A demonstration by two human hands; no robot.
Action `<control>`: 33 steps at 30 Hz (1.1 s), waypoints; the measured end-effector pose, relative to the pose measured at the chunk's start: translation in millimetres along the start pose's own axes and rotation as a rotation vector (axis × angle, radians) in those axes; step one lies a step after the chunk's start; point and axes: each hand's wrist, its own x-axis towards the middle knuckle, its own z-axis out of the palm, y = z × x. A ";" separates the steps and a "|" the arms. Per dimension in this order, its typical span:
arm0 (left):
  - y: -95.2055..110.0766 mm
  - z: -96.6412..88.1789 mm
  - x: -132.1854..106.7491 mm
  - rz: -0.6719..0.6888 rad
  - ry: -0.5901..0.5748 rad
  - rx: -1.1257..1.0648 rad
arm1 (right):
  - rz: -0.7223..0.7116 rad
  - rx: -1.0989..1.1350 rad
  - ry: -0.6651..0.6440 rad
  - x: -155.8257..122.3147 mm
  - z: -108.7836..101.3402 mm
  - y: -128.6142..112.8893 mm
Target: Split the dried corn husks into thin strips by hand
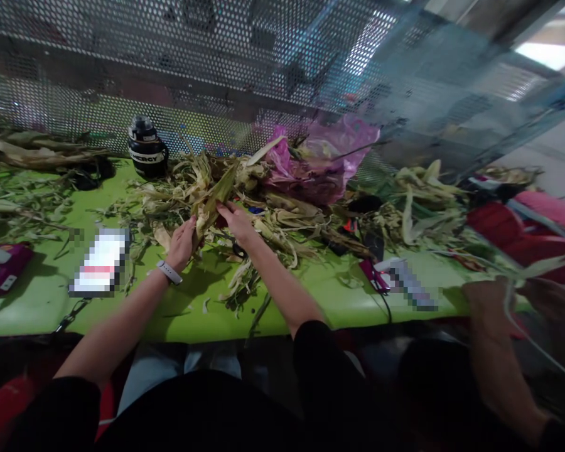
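Note:
Both my hands reach into a pile of dried corn husks (263, 207) on a green table (311, 295). My left hand (183, 242), with a white watch at the wrist, is closed around the base of a husked ear of corn (214, 198) that points up and to the right. My right hand (235, 221) is closed on the husk leaves at the same ear's lower side. The two hands almost touch. Loose husk strips lie under and in front of them.
A black jug (147, 149) stands at the back left by the perforated metal screen (216, 69). A pink plastic bag (320, 157) lies behind the pile. A phone (101, 260) lies at the left. Another person's hands (494, 301) work husks at the right.

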 end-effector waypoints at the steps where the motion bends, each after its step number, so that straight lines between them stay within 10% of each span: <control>1: -0.7 -0.7 1.2 -0.006 0.010 -0.008 | 0.016 0.012 0.000 -0.3 -0.5 0.5; 10: 0.4 -4.5 3.9 0.171 -0.018 0.218 | 0.017 -0.228 0.029 -3.3 -3.4 4.6; 19: -8.8 0.6 4.8 -0.037 -0.007 -0.024 | 0.032 -0.132 0.015 -11.6 3.5 2.6; 29: -5.8 2.9 -9.7 0.055 -0.143 0.051 | -0.038 -0.873 0.361 58.8 -107.4 -41.7; 33: -13.1 3.1 -8.1 0.061 -0.156 0.073 | -0.147 -1.165 0.421 76.7 -96.3 -43.4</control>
